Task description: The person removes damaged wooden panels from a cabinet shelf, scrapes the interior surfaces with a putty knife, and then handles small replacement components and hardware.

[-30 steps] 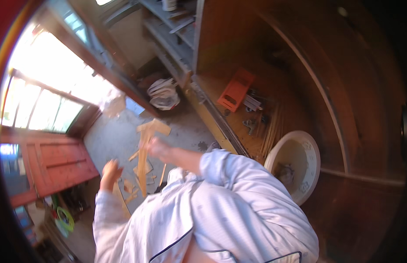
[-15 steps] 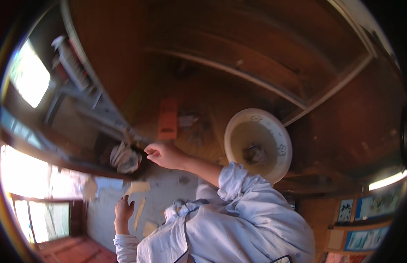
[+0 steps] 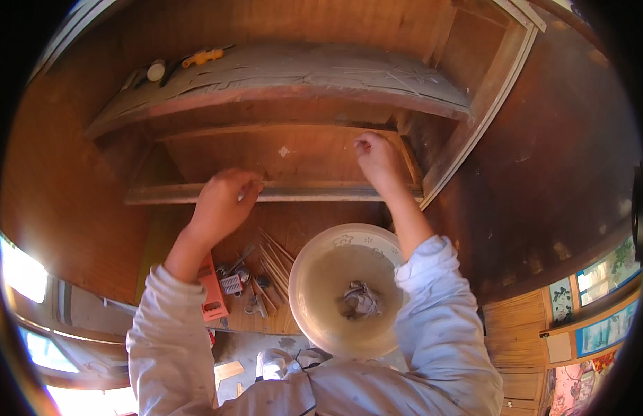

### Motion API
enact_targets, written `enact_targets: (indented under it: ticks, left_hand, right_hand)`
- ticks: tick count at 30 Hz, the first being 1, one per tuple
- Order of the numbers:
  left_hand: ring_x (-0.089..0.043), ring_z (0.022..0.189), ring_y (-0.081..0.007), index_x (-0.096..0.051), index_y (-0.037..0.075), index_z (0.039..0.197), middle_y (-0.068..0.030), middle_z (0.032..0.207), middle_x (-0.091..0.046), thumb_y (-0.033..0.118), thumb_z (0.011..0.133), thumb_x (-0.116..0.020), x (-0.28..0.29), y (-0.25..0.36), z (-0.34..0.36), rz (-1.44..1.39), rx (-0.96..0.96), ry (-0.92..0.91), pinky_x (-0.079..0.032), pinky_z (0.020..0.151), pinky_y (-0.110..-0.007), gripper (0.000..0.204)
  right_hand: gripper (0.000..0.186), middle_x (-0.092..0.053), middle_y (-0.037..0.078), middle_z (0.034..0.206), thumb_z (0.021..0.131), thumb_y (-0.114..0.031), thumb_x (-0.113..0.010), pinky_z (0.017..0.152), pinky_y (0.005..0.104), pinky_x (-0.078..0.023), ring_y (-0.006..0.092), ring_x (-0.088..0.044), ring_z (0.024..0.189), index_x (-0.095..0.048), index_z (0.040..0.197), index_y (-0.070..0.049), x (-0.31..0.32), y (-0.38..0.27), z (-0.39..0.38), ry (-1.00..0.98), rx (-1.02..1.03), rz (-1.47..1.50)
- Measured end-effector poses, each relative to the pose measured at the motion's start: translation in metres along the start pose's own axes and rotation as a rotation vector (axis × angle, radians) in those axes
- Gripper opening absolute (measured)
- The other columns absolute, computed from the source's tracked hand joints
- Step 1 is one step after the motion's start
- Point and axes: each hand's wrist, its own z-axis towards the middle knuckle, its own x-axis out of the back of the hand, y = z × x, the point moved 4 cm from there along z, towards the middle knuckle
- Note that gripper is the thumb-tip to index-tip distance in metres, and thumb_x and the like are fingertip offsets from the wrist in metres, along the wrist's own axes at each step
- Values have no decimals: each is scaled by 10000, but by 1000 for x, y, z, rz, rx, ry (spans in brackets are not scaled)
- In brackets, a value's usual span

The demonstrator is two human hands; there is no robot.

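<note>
Brown wooden panels of a large open cupboard (image 3: 65,201) rise on both sides, their edges bending toward the rim of the view. Closest is the person's pale, loose long-sleeved shirt (image 3: 446,305), and just past it a flat piece of light wood (image 3: 229,369) lies on the grey floor (image 3: 249,347). Between the forearms stands a round cream basin with a flower-patterned rim (image 3: 297,295); a crumpled grey cloth (image 3: 362,300) lies inside it. Left of the basin, on the brown boards, are a bundle of thin wooden sticks (image 3: 274,263), small metal tools (image 3: 252,303) and an orange-red plastic box (image 3: 211,298), partly behind the left forearm.

Farther out, the left hand (image 3: 228,201) is half open, fingers bent and thumb apart, with nothing visible in its grasp; whether it touches the long wooden front rail (image 3: 314,193) beside it cannot be told. Beyond that rail, the right hand (image 3: 378,161) is raised above the basin's far side, fingers curled nearly closed; whether they pinch anything is unclear.

Beyond both hands, a dusty grey shelf (image 3: 301,73) carries a yellow-orange tool (image 3: 204,57) and a small white cylinder (image 3: 156,70).
</note>
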Motion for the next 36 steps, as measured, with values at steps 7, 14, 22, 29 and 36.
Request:
enact_targets:
  ticks: [7, 14, 22, 29, 36]
  left_hand:
    - [-602, 805, -305, -638, 73, 868, -137, 839, -637, 161, 805, -574, -75, -87, 124, 129, 187, -280, -465, 711, -392, 126]
    - [-604, 810, -308, -626, 67, 870, -139, 879, -637, 199, 823, -576, -114, -128, 153, 282, -154, -98, -470, 708, -399, 149]
    - [-588, 884, -330, -619, 73, 979, -164, 933, -624, 217, 856, -525, -165, -80, 190, 135, -107, -189, -458, 764, -417, 212]
    - [-556, 955, -340, -592, 49, 1019, -182, 1018, -603, 210, 896, -448, -215, -37, 231, -125, -176, -131, -429, 827, -416, 249]
    - [-542, 985, -364, -582, 11, 1004, -215, 1031, -598, 156, 902, -414, -243, -25, 247, -290, -295, 45, -416, 855, -417, 244]
  right_hand:
    - [155, -645, 179, 864, 780, -123, -584, 736, 421, -487, 365, -609, 858, -651, 880, -25, -31, 121, 95, -54, -34, -515]
    - [277, -571, 224, 1091, 787, -162, -598, 876, 424, -426, 369, -522, 1053, -606, 1017, -8, -52, 129, 115, -64, 14, -466]
    - [388, -577, 118, 1162, 831, -367, -550, 875, 415, -452, 306, -533, 1084, -597, 1094, -86, -68, 176, 125, 90, -36, -607]
    - [366, -578, 124, 1160, 825, -318, -557, 870, 414, -455, 308, -542, 1076, -587, 1114, -96, -60, 136, 111, 133, -117, -480]
    - [259, -614, 204, 997, 770, -154, -614, 822, 437, -457, 369, -568, 976, -617, 999, -32, -23, 136, 100, 209, 178, -530]
